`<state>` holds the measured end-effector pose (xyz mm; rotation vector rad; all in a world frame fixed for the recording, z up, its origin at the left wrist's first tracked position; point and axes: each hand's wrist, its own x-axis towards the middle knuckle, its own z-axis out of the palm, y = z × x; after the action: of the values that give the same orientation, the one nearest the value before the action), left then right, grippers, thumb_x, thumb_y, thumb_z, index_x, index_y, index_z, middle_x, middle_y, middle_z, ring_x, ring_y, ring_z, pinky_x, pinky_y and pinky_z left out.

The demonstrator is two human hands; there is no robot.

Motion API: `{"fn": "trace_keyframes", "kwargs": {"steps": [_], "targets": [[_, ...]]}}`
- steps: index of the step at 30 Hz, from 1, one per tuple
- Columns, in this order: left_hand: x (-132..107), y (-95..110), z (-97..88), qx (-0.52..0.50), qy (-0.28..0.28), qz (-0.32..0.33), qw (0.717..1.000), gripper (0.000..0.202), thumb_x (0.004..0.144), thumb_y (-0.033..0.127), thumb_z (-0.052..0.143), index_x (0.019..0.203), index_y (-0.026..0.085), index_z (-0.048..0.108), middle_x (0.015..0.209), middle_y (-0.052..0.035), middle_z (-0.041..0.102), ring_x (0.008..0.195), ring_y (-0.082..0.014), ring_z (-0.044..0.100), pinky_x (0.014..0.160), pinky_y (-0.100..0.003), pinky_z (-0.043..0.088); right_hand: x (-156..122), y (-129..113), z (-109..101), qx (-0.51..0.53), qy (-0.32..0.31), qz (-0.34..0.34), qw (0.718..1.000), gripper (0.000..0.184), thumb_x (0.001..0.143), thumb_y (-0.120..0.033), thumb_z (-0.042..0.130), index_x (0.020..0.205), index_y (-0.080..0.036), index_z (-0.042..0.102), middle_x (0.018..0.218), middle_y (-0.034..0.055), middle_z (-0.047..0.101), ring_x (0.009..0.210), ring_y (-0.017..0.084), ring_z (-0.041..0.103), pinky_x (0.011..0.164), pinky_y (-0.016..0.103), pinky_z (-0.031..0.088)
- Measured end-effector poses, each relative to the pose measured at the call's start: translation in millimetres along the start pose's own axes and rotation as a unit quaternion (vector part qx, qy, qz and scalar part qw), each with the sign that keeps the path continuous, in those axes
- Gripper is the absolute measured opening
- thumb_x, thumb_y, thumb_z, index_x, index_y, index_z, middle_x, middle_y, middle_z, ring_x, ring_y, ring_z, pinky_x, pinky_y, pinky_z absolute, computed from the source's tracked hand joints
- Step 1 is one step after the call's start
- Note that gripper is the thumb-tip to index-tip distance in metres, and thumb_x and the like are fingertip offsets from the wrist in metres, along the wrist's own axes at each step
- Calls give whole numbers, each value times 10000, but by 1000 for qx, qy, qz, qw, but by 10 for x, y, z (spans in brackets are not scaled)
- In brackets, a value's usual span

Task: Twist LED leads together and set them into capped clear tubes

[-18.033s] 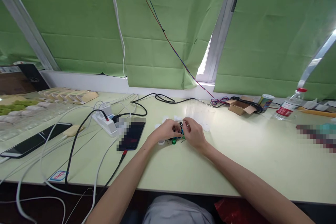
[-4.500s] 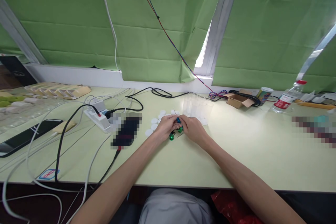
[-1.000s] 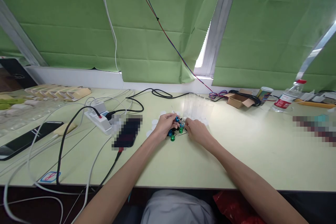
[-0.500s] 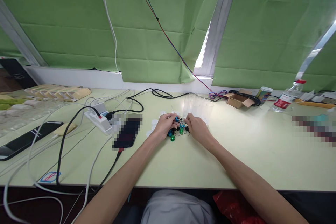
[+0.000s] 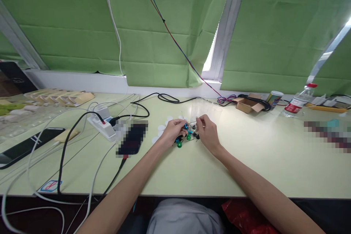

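My left hand [image 5: 172,131] is closed around a small cluster of blue and green bead-like parts with thin wire legs [image 5: 184,136] at the middle of the pale green table [image 5: 175,168]. My right hand [image 5: 206,131] hovers just right of it, thumb and forefinger pinched on a tiny piece I cannot make out. A green bead [image 5: 179,144] lies below the left hand. White round caps [image 5: 161,128] lie left of the hands. Clear plastic tubes [image 5: 204,111] stand just behind them.
A phone [image 5: 132,139] on a cable and a white power strip [image 5: 102,125] lie to the left, among loose cables. Another phone [image 5: 26,146] lies far left. A cardboard box [image 5: 248,104], a can [image 5: 274,98] and a water bottle [image 5: 297,104] stand at the back right.
My right hand has lifted slightly from the cluster with its fingers pinched. The left hand has stayed on the parts.
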<state>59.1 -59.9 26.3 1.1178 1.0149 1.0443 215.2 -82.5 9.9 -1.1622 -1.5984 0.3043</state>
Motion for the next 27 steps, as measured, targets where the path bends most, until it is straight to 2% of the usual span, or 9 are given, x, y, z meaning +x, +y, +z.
{"fn": "trace_keyframes", "kwargs": {"steps": [4,9,13,19,27], "targets": [[7,-15,-1,4,-12,11,1000,252,765,365,698,754,119,642,581,-18,578,475,-86,540,466,-197,421,-20,-45,13,63,-6,12,998,268,948,-420,440,843,-188,523,733,26,604,624,139,596,518,233,441],[27,-39,-23,14,-19,22,999,271,758,388,698,767,122,650,581,-19,585,483,-89,540,482,-203,425,-31,-45,33,112,0,24,993,259,918,-423,499,850,-182,565,846,53,667,578,126,612,496,243,474],[48,-56,-36,20,-17,27,999,290,748,409,704,763,124,654,573,-21,592,473,-87,528,487,-207,425,-36,-18,42,130,-6,36,991,278,924,-447,487,828,-192,540,710,19,666,448,104,542,464,249,466],[79,-97,-62,23,-30,26,999,311,753,426,698,795,121,658,574,-22,595,471,-87,526,491,-208,425,-31,-20,54,175,2,46,984,309,931,-491,463,801,-211,436,792,33,657,538,119,608,442,223,460],[71,-95,-60,17,-55,27,998,366,724,478,716,812,127,658,599,-19,594,481,-87,520,494,-217,429,-37,-3,51,157,-38,73,984,283,945,-492,407,835,-232,391,612,-55,582,340,83,464,363,201,362]]}}
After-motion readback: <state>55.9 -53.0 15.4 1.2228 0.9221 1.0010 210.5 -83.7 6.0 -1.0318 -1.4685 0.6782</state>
